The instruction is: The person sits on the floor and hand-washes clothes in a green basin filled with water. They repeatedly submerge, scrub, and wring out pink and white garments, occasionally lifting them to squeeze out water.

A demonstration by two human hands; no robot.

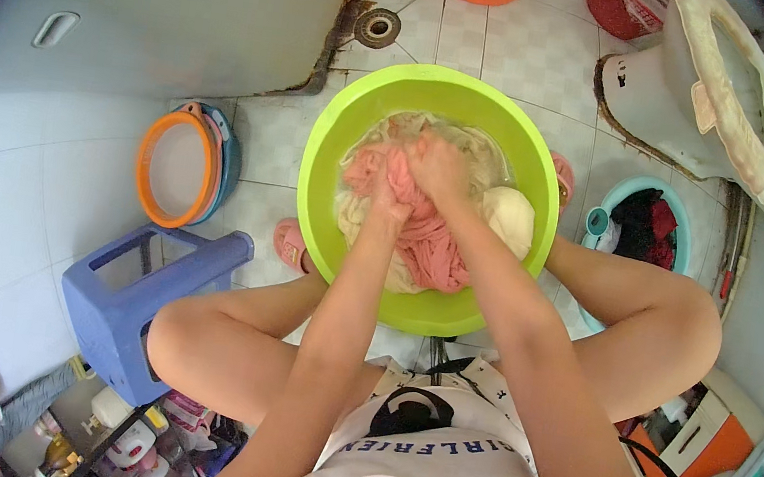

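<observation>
A large lime-green basin (314, 181) stands on the floor between my legs, with wet laundry and some water in it. My left hand (390, 205) is closed round a bunched part of a pink cloth (437, 248). Just above and to the right, my right hand (440, 165) grips the same cloth, its fingers slightly blurred. The pink fabric spreads down toward the near side of the basin. Cream-coloured cloth (508, 218) lies around and under it, bulging up at the right.
Stacked basins, an orange one (145, 193) foremost, lean at the left wall above a blue plastic stool (106, 318). At right sits a light-blue basin (684, 216) with dark and red clothes. A toilet (656, 101) stands far right, a floor drain (377, 27) far left.
</observation>
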